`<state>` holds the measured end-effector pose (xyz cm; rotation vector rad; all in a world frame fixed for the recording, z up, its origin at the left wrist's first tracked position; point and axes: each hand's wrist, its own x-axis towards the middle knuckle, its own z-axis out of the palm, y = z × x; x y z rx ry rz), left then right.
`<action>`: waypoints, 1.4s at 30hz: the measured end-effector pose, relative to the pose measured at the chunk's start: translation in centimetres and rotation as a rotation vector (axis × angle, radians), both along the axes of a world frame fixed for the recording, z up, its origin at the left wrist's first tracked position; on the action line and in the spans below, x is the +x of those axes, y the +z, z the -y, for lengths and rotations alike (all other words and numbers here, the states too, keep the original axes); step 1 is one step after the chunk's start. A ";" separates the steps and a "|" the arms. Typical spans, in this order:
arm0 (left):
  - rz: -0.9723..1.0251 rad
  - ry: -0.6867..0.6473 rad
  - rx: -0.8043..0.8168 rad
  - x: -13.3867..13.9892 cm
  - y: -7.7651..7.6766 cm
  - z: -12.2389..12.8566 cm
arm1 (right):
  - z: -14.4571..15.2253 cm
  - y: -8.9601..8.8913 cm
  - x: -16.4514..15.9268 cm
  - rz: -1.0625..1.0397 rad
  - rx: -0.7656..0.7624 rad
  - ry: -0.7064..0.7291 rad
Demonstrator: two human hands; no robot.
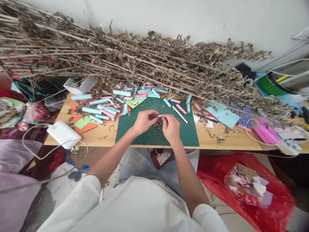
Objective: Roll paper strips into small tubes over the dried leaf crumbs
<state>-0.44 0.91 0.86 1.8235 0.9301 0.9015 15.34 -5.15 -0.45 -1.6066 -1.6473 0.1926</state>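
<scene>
Between my two hands is a small light-blue paper roll point(160, 115), pinched at both ends by the fingertips. My left hand point(146, 121) has its thumb and fingers closed on the left end. On the other end, my right hand point(171, 128) grips with bent fingers. Just below the roll, a small heap of crumbled dry leaves point(158, 123) lies on the dark green mat point(142, 139). To the right of my right hand rest a thin white stick point(180, 114) and a pink paper roll point(181, 109). Many blue and pink rolls point(103, 109) lie at the left and behind.
Dried leafy stems point(135, 61) are piled along the wall behind the table. A white power bank point(63, 134) with a cable sits at the left edge. Light-blue paper point(224, 113) and a dark pen point(207, 118) lie right. A red bag point(272, 193) of scraps stands below.
</scene>
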 end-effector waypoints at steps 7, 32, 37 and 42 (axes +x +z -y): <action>0.032 0.075 -0.014 1.2 -1.5 0.4 | -0.6 -1.6 -1.6 -0.144 -0.053 -0.215; 0.153 0.160 -0.010 1.8 -4.6 2.1 | 0.3 -2.3 0.4 -0.007 -0.022 0.019; 0.098 0.174 0.021 1.8 -4.6 2.3 | 0.1 -2.3 0.3 -0.022 -0.044 -0.109; 0.131 0.167 -0.003 1.8 -4.8 2.3 | 0.0 -2.6 0.6 0.059 -0.055 -0.113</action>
